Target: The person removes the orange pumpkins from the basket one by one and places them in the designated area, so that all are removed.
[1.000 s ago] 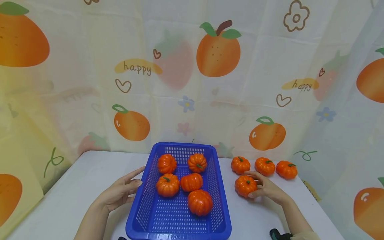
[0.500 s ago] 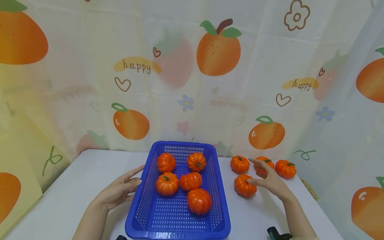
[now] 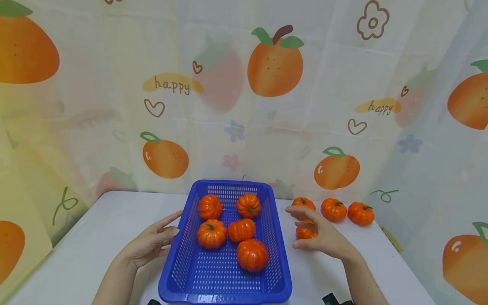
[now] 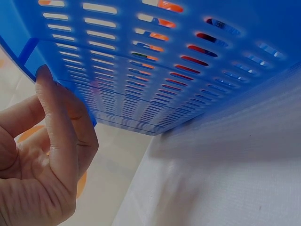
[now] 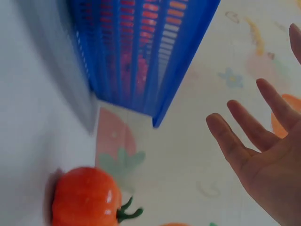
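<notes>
A blue plastic basket (image 3: 225, 292) with slotted walls stands on the table and holds several small orange toy pumpkins (image 3: 253, 255). My left hand (image 3: 146, 241) is at its left side, fingers touching near the rim; the left wrist view shows the fingertips against the blue edge. My right hand (image 3: 324, 235), fingers spread and holding nothing, is to the right of the basket. It partly covers two loose pumpkins: a front one (image 3: 305, 232) and one behind it (image 3: 303, 204). The right wrist view shows spread fingers apart from a pumpkin (image 5: 87, 197) with a green stem.
Two more pumpkins, one in the middle (image 3: 334, 210) and one at the right (image 3: 361, 213), sit toward the table's far right edge. A fruit-printed curtain (image 3: 236, 106) hangs behind the white table (image 3: 84, 237). Dark objects show at the bottom edge near both forearms.
My right hand has left the front pumpkin, lifted, and moved left toward the basket with nothing in it. The pumpkins and my left hand look unmoved.
</notes>
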The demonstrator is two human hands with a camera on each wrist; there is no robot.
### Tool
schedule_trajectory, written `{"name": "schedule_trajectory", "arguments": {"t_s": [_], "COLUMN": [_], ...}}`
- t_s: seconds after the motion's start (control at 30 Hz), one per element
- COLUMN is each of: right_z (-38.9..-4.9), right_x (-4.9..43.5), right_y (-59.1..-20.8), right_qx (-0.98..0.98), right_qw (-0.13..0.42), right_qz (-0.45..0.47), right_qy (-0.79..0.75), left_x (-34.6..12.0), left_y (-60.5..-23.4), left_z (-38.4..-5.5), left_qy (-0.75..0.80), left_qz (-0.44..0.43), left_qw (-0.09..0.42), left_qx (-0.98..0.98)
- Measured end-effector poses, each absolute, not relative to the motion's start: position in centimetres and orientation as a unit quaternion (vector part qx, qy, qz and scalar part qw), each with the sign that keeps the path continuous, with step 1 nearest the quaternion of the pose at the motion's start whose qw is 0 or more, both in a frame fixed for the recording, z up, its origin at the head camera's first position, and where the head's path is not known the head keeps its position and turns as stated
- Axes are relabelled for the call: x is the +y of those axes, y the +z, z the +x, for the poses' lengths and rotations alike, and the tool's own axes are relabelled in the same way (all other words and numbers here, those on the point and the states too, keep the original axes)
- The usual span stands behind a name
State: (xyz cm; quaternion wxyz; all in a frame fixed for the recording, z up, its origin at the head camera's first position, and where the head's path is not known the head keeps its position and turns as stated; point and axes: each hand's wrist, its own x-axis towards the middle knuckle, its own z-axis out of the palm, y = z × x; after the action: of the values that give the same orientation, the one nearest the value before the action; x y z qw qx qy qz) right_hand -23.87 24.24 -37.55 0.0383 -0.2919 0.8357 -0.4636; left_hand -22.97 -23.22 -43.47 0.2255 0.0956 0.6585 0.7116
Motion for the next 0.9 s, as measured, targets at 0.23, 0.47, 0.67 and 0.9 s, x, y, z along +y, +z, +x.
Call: {"name": "schedule_trajectory", "arguments": {"t_s": [0.23, 0.47, 0.67, 0.9], "right_z": [-23.3, -23.2, -23.0, -23.2], "right_x": [21.5, 18.9, 16.6, 14.7], "right_y": [-37.4, -37.3, -37.1, -37.8], "right_qx": [0.789, 0.783, 0.804, 0.821], "right_qw": [0.083, 0.108, 0.129, 0.154], "right_qz": [-0.36, -0.379, -0.371, -0.38], "right_qy": [-0.491, -0.482, -0.446, -0.398], "left_x": [-23.2, -23.4, -23.4, -23.3], "left_y": [-43.5, -43.7, -43.8, -43.7], "left_z": [-23.0, -23.0, -23.1, -23.1], "left_qy": [0.712, 0.714, 0.713, 0.715], "left_qz": [0.098, 0.102, 0.102, 0.103], "left_qw": [0.227, 0.229, 0.228, 0.229], "left_qx": [0.657, 0.654, 0.656, 0.652]}}
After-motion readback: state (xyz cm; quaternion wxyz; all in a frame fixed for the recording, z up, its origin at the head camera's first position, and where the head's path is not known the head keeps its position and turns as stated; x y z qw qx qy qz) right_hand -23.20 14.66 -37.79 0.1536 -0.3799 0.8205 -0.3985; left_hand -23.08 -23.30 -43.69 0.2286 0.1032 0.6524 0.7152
